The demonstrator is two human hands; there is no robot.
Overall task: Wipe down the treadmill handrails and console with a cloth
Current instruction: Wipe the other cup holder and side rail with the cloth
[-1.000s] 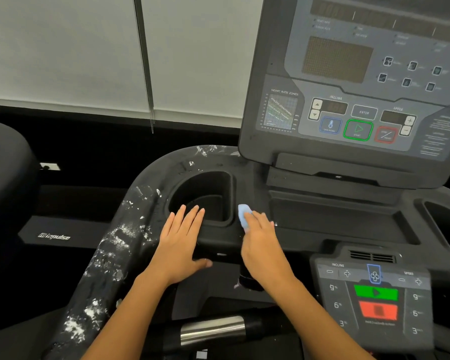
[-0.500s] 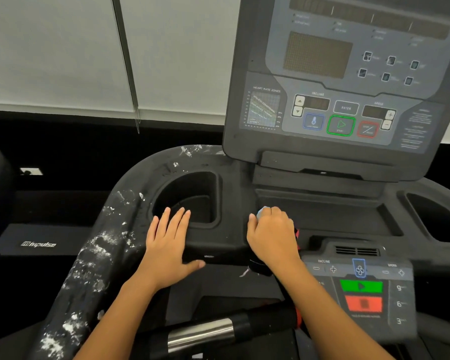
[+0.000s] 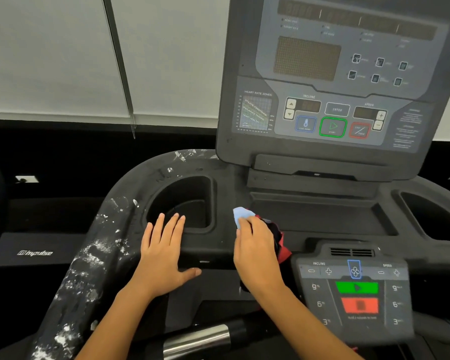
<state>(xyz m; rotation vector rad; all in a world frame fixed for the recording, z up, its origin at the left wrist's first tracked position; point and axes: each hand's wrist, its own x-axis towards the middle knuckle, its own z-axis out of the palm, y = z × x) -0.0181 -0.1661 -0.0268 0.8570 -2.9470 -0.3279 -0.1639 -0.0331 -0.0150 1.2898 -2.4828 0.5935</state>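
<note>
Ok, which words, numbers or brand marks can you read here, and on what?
"HEART RATE ZONES", "INCLINE", "ENTER", "SPEED": upper console.
"INCLINE", "SPEED", "9", "6", "3" down each side: lower keypad.
"impulse": black machine base at left.
Upper console's fine print, chart labels and button captions: too blurred.

Matt black plastic forms the console tray (image 3: 309, 219), white flaky specks roughen the left handrail (image 3: 89, 255), the crumpled cloth (image 3: 240, 215) looks soft, and the grip sensor (image 3: 196, 340) is shiny metal.
</note>
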